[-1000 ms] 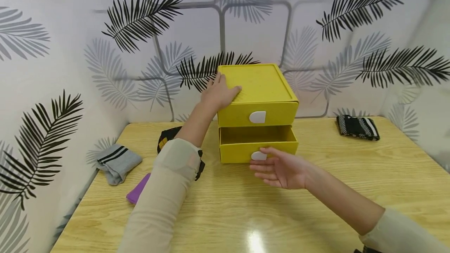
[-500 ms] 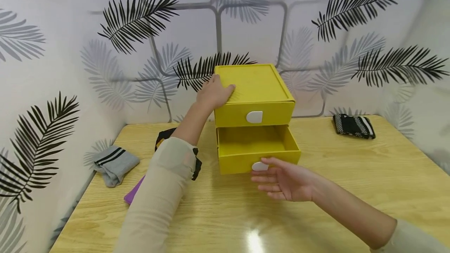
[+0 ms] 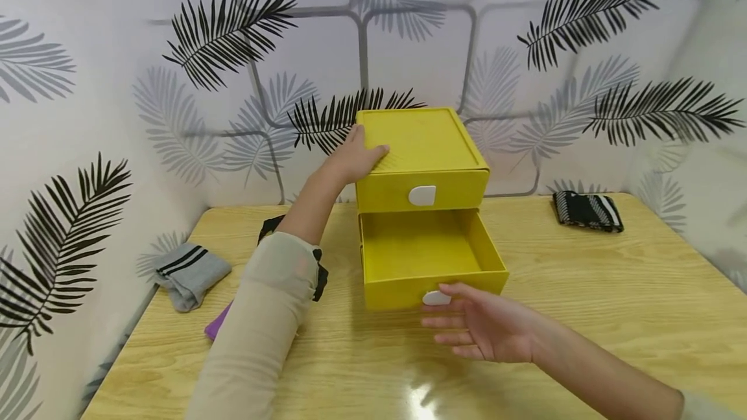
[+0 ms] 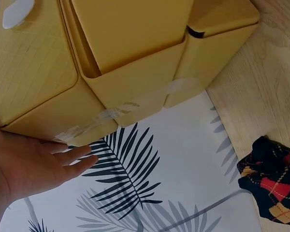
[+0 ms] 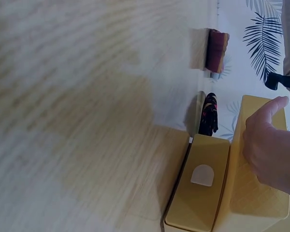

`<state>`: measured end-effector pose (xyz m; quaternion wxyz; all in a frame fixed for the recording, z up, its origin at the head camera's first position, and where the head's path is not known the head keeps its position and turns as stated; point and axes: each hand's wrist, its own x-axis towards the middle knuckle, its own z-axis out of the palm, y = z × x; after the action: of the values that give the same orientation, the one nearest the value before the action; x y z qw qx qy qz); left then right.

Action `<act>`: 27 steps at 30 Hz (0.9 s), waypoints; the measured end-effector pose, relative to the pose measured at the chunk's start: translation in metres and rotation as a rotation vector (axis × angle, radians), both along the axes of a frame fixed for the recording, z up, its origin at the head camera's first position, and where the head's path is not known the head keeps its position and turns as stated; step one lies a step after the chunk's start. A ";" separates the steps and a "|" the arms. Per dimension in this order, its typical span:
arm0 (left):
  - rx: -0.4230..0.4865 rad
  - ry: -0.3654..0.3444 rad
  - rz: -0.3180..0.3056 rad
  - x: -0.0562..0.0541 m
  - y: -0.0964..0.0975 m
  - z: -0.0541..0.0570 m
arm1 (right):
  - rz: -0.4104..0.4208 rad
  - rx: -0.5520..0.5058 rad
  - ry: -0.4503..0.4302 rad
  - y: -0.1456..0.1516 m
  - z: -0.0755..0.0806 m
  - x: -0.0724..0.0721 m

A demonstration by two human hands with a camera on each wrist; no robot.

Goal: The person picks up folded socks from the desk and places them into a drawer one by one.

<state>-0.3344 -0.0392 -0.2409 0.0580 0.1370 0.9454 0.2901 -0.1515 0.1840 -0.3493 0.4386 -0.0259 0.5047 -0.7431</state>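
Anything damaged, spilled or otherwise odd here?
In the left wrist view, wrinkled strips, apparently clear tape, bridge seams on the side of the yellow drawer unit, as if patched together. Nothing looks spilled.

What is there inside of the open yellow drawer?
In the visible part of the open yellow drawer, only its bare yellow bottom and walls show; no item lies there. The closed drawer above covers its rear end, so I cannot tell about that.
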 end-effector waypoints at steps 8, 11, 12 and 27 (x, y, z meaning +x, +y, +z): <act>-0.018 0.017 0.021 0.001 0.002 -0.002 | 0.013 -0.025 -0.011 -0.001 -0.004 0.014; -0.019 0.009 0.023 0.002 0.002 -0.001 | 0.011 -0.034 -0.015 -0.003 -0.005 0.018; -0.017 0.005 0.024 0.002 0.002 -0.001 | 0.011 -0.035 -0.017 -0.003 -0.006 0.020; 0.011 -0.008 0.030 0.004 0.003 0.000 | 0.017 -0.013 -0.029 -0.008 -0.012 0.030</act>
<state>-0.3307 -0.0366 -0.2408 0.0570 0.1220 0.9455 0.2966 -0.1216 0.1755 -0.3618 0.4519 -0.0221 0.4930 -0.7432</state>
